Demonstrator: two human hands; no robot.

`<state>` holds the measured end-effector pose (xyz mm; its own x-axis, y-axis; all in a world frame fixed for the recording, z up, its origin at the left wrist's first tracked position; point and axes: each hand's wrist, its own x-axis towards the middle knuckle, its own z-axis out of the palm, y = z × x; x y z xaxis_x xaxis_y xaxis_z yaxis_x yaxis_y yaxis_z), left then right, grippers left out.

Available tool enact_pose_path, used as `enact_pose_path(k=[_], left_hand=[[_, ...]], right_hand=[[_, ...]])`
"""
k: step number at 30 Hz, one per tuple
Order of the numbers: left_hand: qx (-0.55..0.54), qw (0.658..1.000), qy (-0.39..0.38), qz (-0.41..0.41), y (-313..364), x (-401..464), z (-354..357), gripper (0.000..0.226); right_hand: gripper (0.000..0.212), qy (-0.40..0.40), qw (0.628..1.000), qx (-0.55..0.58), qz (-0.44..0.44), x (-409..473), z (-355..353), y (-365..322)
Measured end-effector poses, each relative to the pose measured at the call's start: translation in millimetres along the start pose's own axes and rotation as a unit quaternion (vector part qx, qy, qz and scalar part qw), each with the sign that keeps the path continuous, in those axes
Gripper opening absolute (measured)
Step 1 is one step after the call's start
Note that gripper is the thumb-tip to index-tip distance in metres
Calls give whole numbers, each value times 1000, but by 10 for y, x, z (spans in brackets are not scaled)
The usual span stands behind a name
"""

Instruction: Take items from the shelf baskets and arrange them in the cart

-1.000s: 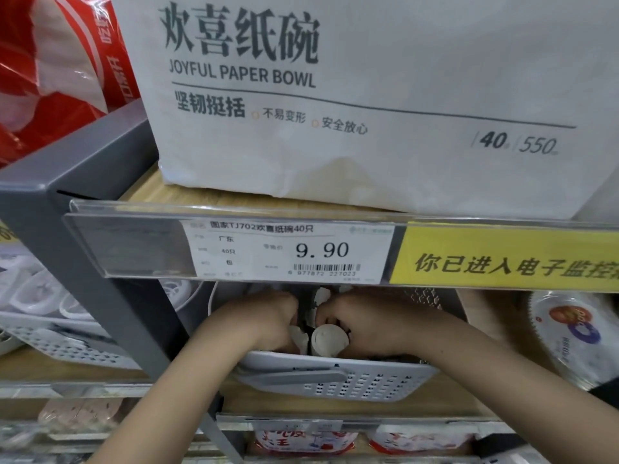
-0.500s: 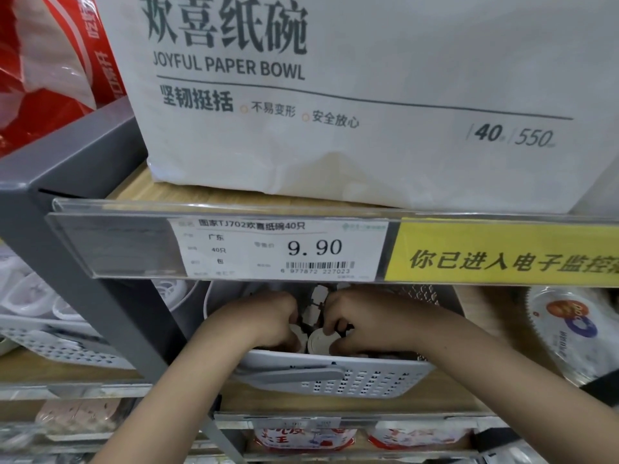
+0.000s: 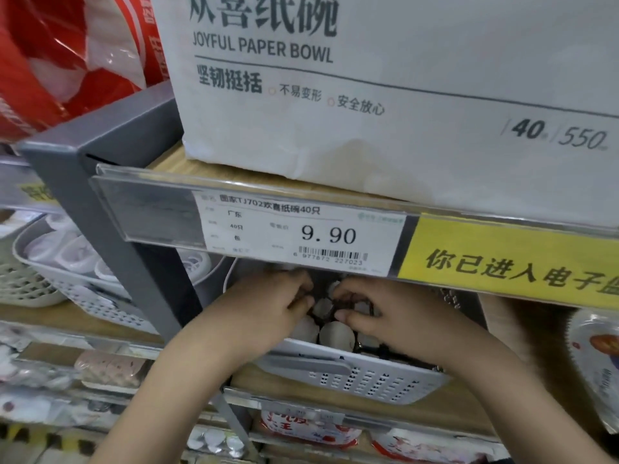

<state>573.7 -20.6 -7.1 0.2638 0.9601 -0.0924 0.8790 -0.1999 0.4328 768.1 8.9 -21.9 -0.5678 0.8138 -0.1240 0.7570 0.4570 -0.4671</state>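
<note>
Items (image 3: pixel 336 333): small white round pieces, some with dark clips or cords, piled in white perforated basket (image 3: pixel 361 380) on wooden shelf (image 3: pixel 445 408), tucked under price rail (image 3: pixel 294 234). Exact product too blurred to name.

Step in hand, as a judgement: pick phase, gathering a bunch out of basket. Nothing lifted clear yet. Cart not in view.

Left hand (image 3: pixel 268 304): reaching in from lower left, forearm angled up, knuckles up, fingers curled down into pile. Closed around something at fingertips, but which piece, or whether held at all, cannot tell; fingertips buried.

Right hand (image 3: pixel 398 316): reaching in from lower right, mirrored pose, thumb and forefinger pinched on dark cord or clip among white pieces. Fingers bent, hand resting over basket's rear half. Grasping items, loosely by the look.

Both hands nearly touching at centre of basket, close under rail edge.

Next move needs: firm grip on bundle, draw back and down to clear rail overhang, avoid snagging cords on basket holes or dragging basket off shelf lip. Then turn to cart.

Surroundings: paper bowl pack (image 3: pixel 402 95) on shelf above, yellow notice strip (image 3: pixel 516 266) right of price tag, second basket (image 3: pixel 80 279) of white goods at left, red pack (image 3: pixel 67 55) upper left.
</note>
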Motion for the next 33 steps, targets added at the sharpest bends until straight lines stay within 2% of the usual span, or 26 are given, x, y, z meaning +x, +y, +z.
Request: enact_pose_path(k=[3, 6, 10, 13, 16, 19, 22, 27, 29, 33], left_hand=[[4, 994, 102, 48, 51, -344, -1, 24], [25, 982, 179, 51, 40, -716, 47, 30], [32, 973, 226, 16, -77, -1211, 216, 32], [25, 970, 233, -67, -267, -1624, 352, 32], [-23, 951, 260, -167, -521, -2124, 537, 28], [-97, 898, 330, -274, -765, -2698, 702, 23], [-127, 850, 365, -357, -965, -3313, 852, 28], [-158, 773, 399, -467, -1213, -4335, 998, 27], [-169, 746, 410, -498, -1326, -4753, 1097, 23], [-181, 699, 411, -557, -1534, -5499, 1270, 31]], right_hand=[[28, 65, 997, 17, -37, -130, 9, -138], [31, 178, 977, -7, -117, -258, 92, -299], [28, 279, 930, -40, -237, -341, 318, -578], [23, 283, 901, -7, -328, -368, 581, -885], [20, 216, 890, 59, -397, -365, 902, -1255], [25, 112, 896, 88, -420, -253, 1291, -1692], [32, -35, 910, 75, -407, -139, 1736, -2175], [34, -176, 862, 31, -474, -111, 2537, -3007], [35, -217, 841, 19, -496, -192, 2827, -3361], [35, -271, 808, 8, -523, -293, 3362, -3970]])
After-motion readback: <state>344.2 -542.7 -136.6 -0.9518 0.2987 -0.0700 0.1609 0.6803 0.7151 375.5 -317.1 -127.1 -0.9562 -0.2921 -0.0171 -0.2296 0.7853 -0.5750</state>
